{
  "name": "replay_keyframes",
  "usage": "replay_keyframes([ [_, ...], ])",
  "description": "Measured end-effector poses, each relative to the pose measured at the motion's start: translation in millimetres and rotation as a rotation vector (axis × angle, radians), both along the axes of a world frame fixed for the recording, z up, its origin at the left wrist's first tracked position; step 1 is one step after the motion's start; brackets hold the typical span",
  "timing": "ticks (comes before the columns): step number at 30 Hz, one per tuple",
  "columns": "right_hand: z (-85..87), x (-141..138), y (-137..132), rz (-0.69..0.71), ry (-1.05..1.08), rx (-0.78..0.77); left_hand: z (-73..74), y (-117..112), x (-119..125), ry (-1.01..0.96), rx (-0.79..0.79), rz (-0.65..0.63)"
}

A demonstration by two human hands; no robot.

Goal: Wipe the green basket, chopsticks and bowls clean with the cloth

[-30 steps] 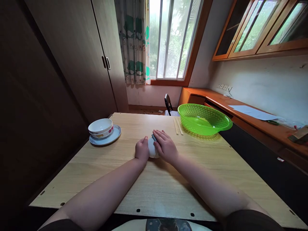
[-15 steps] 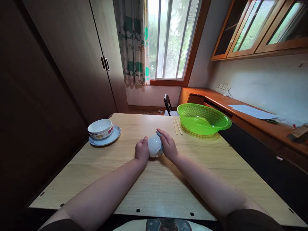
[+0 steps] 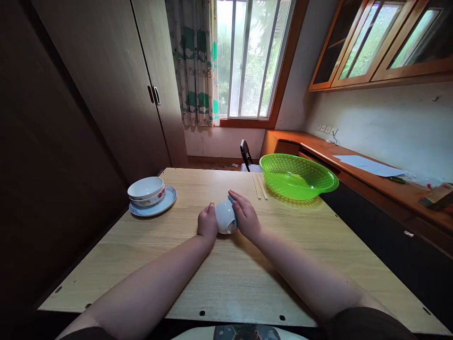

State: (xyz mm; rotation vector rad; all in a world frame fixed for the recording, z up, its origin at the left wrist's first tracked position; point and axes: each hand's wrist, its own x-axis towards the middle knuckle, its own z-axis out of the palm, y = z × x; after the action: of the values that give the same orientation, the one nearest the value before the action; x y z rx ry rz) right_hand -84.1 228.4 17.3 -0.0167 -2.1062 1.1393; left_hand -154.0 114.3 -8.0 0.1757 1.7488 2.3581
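A small white bowl (image 3: 224, 216) is tipped on its side just above the middle of the wooden table, or touching it; I cannot tell which. My left hand (image 3: 207, 222) is closed around its left side, thumb up. On the other side my right hand (image 3: 247, 216) presses a bluish patterned cloth (image 3: 231, 199) against the bowl's base, and the palm covers most of that cloth. To the left, stacked white bowls (image 3: 146, 188) with a floral pattern stand on a blue-rimmed plate (image 3: 171, 199).
Pale chopsticks (image 3: 260, 187) lie beyond my right hand, beside a green plastic basket (image 3: 295, 191) at the table's far right. A dark folding chair (image 3: 245, 152) stands behind the table (image 3: 212, 278). Wardrobe doors rise on the left; a desk with papers (image 3: 368, 165) runs along the right.
The bowl has turned slightly, so more of its foot ring shows beside the right hand. The cloth is more hidden under that hand. Both hands keep their hold.
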Motion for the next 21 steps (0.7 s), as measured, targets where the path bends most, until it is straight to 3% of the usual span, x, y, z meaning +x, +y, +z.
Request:
replay_keyframes([
  [4,15.4,11,-9,0.048,-0.03,0.36,2.9,0,3,-0.003,0.012,-0.024],
  [8,19.2,11,-9,0.048,-0.049,0.383,7.3,0,5,-0.046,0.068,-0.035],
  [13,11.5,4,0,0.017,-0.025,0.109,11.4,0,7,-0.077,0.08,-0.029],
  [21,-9.6,-13,5,0.067,-0.008,-0.53,10.5,0,7,-0.101,0.135,0.016],
])
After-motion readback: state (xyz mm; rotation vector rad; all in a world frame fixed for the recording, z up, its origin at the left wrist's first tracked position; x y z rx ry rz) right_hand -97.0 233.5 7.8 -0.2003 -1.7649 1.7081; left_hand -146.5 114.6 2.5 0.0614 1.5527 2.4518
